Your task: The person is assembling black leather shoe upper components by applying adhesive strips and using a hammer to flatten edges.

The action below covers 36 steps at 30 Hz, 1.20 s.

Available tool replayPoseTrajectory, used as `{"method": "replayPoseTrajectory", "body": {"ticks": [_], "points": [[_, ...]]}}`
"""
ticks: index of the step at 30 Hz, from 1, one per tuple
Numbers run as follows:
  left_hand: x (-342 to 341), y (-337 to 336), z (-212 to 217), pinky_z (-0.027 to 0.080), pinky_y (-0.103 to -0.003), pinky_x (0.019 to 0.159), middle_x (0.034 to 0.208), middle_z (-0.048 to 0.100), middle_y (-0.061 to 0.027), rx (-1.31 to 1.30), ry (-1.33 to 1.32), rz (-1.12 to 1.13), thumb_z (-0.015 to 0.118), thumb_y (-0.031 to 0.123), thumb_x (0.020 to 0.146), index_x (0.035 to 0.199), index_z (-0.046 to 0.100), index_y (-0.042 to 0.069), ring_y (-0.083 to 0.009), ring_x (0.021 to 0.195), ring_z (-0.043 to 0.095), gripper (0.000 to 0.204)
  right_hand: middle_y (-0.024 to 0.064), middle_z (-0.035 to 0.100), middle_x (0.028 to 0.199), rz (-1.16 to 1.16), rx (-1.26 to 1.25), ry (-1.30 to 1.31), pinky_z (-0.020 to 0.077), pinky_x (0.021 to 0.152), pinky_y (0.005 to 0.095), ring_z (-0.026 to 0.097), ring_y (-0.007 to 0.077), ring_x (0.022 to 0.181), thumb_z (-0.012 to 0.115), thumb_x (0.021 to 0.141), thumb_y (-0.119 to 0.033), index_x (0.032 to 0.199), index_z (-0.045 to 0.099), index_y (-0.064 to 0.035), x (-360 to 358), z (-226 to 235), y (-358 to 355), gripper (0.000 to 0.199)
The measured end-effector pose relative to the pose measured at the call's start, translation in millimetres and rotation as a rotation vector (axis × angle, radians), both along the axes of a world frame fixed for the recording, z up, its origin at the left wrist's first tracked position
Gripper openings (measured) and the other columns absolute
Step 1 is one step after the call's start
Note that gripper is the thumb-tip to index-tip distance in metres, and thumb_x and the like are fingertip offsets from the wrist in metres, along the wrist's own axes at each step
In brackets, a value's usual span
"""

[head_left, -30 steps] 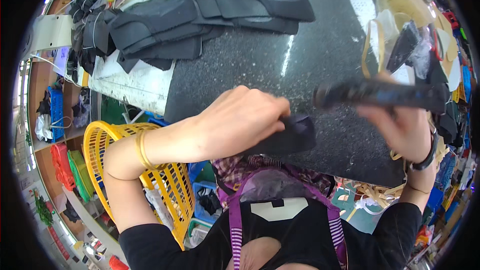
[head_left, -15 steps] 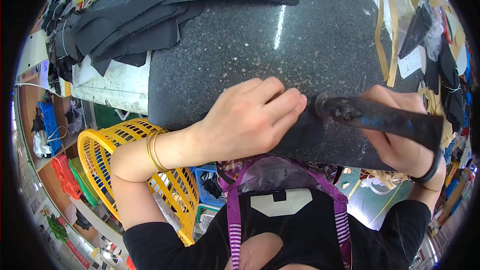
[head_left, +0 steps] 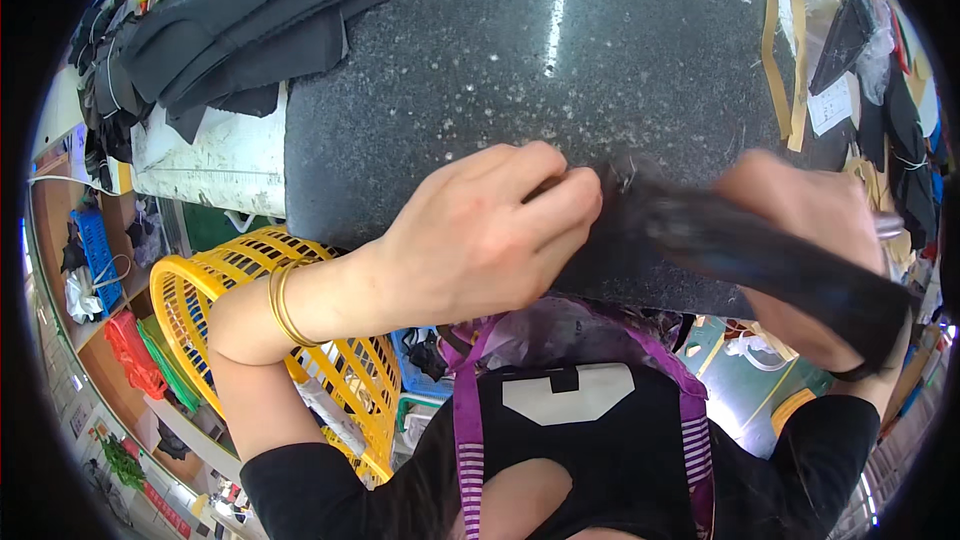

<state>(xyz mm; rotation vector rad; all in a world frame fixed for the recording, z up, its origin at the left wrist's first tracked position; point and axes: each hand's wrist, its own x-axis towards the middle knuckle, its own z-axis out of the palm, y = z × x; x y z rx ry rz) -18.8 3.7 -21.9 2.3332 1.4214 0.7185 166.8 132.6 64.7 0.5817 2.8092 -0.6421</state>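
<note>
My left hand (head_left: 490,230), with two gold bangles at the wrist, rests low over the speckled dark tabletop (head_left: 480,90). Its fingers are curled and pinched together at the edge of a black piece of material (head_left: 625,265), mostly hidden by the hand and hard to tell from the table. My right hand (head_left: 800,230), smeared by motion, is closed on a long dark hammer-like tool (head_left: 790,260). The tool's narrower end lies just right of my left fingertips; its broad end points toward my right wrist. Blur hides whether the tool touches the black piece.
Stacked black cut pieces (head_left: 240,30) lie at the far left. A yellow plastic basket (head_left: 190,290) stands left of the table, with a blue basket (head_left: 425,365) beside it. At the right are a tan strip loop (head_left: 772,50), plastic wrapping (head_left: 878,55) and a paper label (head_left: 830,105).
My right hand and the tool have shifted slightly right and blurred. The left hand keeps its pinch. The whole view has shifted a little, the table's contents sitting higher in the picture.
</note>
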Motion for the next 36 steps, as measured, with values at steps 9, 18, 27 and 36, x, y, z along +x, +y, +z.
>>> {"method": "replayPoseTrajectory", "body": {"ticks": [9, 18, 27, 36], "points": [[-24, 5, 7, 0.052, -0.034, 0.067, 0.095, 0.059, -0.0123, -0.078, 0.016, -0.137, 0.064, 0.007, 0.067, 0.097, 0.063, -0.003, -0.028, 0.082, 0.059, 0.032, 0.0076, 0.052, 0.071, -0.042, 0.122, -0.039, 0.0418, 0.069, 0.0377, 0.06, 0.0273, 0.073, 0.061, 0.073, -0.022, 0.079, 0.051, -0.0089, -13, 4, -7, 0.018], [-34, -5, 7, 0.052, -0.031, 0.068, 0.095, 0.061, -0.0096, -0.052, 0.033, -0.16, 0.061, 0.008, 0.065, 0.091, 0.063, 0.001, -0.0265, 0.087, 0.06, 0.027, 0.0109, 0.053, 0.072, 0.018, 0.013, -0.016, 0.0431, 0.061, 0.0379, 0.058, 0.0317, 0.067, 0.062, 0.075, -0.017, 0.081, 0.052, -0.0079, -21, 4, -22, 0.015], [-47, -19, -6, 0.051, -0.032, 0.066, 0.09, 0.059, -0.0096, 0.066, 0.006, -0.135, 0.062, 0.012, 0.062, 0.087, 0.061, 0.001, -0.0255, 0.083, 0.059, 0.027, 0.0131, 0.055, 0.075, 0.084, -0.023, -0.004, 0.0441, 0.063, 0.0408, 0.058, 0.034, 0.069, 0.062, 0.071, -0.012, 0.085, 0.053, -0.0054, -35, 2, -25, 0.018], [-28, -56, -11, 0.042, -0.033, 0.073, 0.094, 0.061, -0.0044, 0.148, 0.188, 0.29, 0.07, 0.015, 0.071, 0.101, 0.064, 0.005, -0.022, 0.083, 0.058, 0.033, 0.0135, 0.058, 0.079, 0.022, -0.103, -0.055, 0.0466, 0.066, 0.0394, 0.06, 0.0337, 0.074, 0.062, 0.076, -0.011, 0.088, 0.054, -0.0049, -42, 0, -36, 0.016]]}}
